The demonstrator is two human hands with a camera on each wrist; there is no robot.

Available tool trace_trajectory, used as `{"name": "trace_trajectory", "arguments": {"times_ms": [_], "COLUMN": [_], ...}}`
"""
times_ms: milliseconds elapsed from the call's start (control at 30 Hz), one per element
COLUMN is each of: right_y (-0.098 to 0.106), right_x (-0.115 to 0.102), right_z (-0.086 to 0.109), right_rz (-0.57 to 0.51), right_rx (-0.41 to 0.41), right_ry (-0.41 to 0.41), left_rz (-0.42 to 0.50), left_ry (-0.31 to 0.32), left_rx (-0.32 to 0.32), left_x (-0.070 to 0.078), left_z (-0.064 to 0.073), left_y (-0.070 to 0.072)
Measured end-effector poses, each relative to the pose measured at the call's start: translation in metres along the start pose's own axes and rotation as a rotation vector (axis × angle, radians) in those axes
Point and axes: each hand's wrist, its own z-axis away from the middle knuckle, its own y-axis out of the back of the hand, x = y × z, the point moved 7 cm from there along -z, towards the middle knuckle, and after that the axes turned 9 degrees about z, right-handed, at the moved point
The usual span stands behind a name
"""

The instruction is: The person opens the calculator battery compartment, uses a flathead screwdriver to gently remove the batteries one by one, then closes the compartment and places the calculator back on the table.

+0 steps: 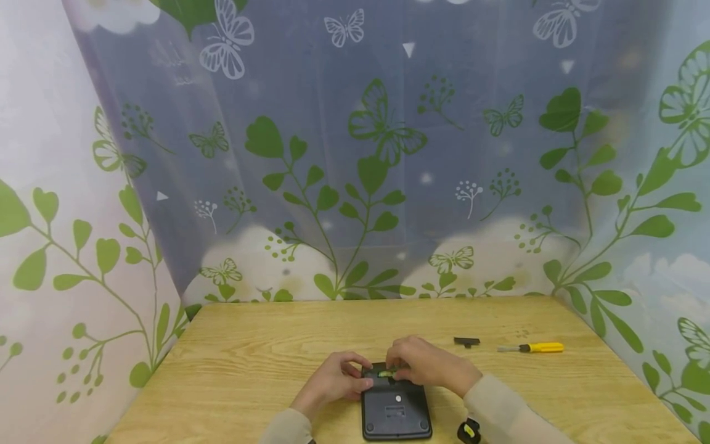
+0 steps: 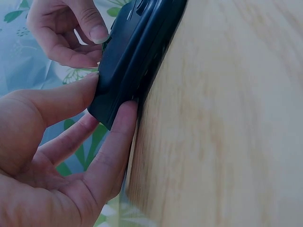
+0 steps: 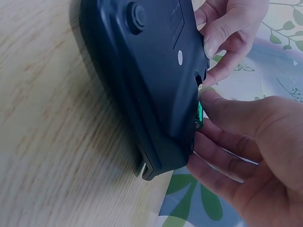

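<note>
A black calculator (image 1: 395, 407) lies back side up on the table, its battery compartment uncovered near the far end. A green battery (image 3: 199, 114) shows at that compartment. My left hand (image 1: 339, 381) grips the calculator's left edge, thumb on the back face and fingers at the side. At the compartment my right hand (image 1: 424, 362) has its thumb against the battery, with curled fingers by the calculator's far edge. Those fingers partly hide the battery in the head view. Off to the right lies a small black battery cover (image 1: 466, 341).
A screwdriver (image 1: 540, 348) with a yellow handle lies at the right of the wooden table (image 1: 266, 345). Patterned curtains (image 1: 333, 185) hang behind the table and at both sides. A black strap with a yellow mark (image 1: 469, 431) is by the right sleeve.
</note>
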Motion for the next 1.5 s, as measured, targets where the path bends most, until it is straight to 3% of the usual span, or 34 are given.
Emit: {"name": "trace_trajectory", "arguments": {"times_ms": [1167, 1500], "right_y": [-0.0041, -0.0034], "right_x": [0.0002, 0.0016], "right_z": [-0.0096, -0.0086], "right_rz": [0.021, 0.028], "right_rx": [-0.047, -0.106], "right_ry": [-0.047, -0.092], "left_rz": [-0.013, -0.007], "left_ry": [-0.001, -0.001], "left_rx": [-0.01, -0.018], "left_x": [0.0021, 0.0015], "left_z": [0.0011, 0.0012], "left_y": [-0.0009, -0.0003]}}
